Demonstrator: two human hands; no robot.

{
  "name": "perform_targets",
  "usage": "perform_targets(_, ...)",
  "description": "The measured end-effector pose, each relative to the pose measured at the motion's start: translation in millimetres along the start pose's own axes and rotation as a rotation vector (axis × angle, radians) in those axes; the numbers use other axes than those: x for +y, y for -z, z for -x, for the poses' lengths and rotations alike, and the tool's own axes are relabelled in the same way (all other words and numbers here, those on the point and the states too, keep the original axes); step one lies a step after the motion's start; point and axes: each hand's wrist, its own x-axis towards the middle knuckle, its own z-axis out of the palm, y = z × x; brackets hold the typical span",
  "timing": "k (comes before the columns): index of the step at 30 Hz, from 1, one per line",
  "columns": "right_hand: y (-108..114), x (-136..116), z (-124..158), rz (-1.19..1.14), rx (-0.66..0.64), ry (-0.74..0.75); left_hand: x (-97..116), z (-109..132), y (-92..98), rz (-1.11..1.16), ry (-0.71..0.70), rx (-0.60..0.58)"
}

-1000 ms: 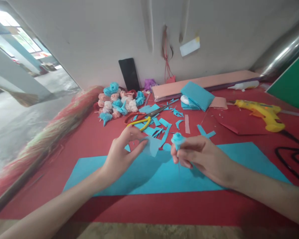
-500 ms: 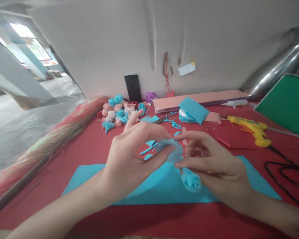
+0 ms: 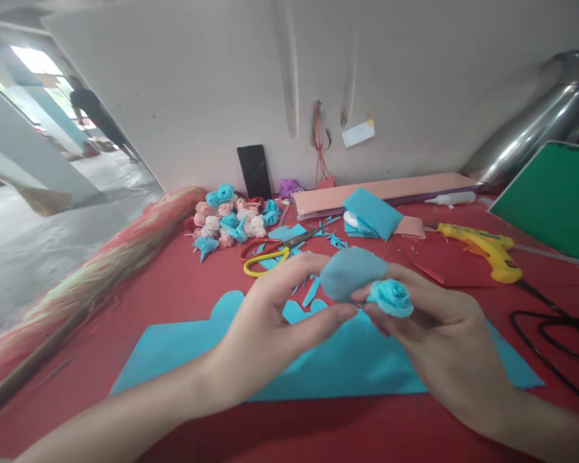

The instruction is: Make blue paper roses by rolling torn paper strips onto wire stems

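My right hand [image 3: 444,328] pinches a small rolled blue paper rose [image 3: 392,297], its bloom facing me. Next to it is a loose rounded blue paper petal [image 3: 350,273], upright between my two hands. My left hand [image 3: 280,321] curves around the petal's left side, index finger at its edge and thumb below it. The fingertips behind the petal are hidden. Beneath both hands lies a long blue paper sheet [image 3: 174,350], with rounded petal cutouts [image 3: 229,303] at its back edge.
Scissors [image 3: 289,244] lie among blue scraps. Behind left are several paper roses [image 3: 226,222] and a dark phone [image 3: 254,170] against the wall. A yellow glue gun [image 3: 487,247] with a black cord lies right, near folded blue paper [image 3: 374,212]. A person [image 3: 96,116] stands in the far left background.
The rose has risen and turned upward in my right hand. The petal has tilted up and moved right. My left hand has lowered, uncovering the scissors. A person now shows in the background.
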Motion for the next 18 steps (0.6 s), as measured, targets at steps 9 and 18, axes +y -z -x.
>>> perform_targets(9, 1, -1, -1, 0.004, -0.107, 0.045, 5, -1, 2.7, -0.019, -0.010, 0.078)
perform_targets(18, -3, -4, -7, 0.062, -0.103, 0.157, 10, -1, 4.6, 0.016, -0.029, -0.051)
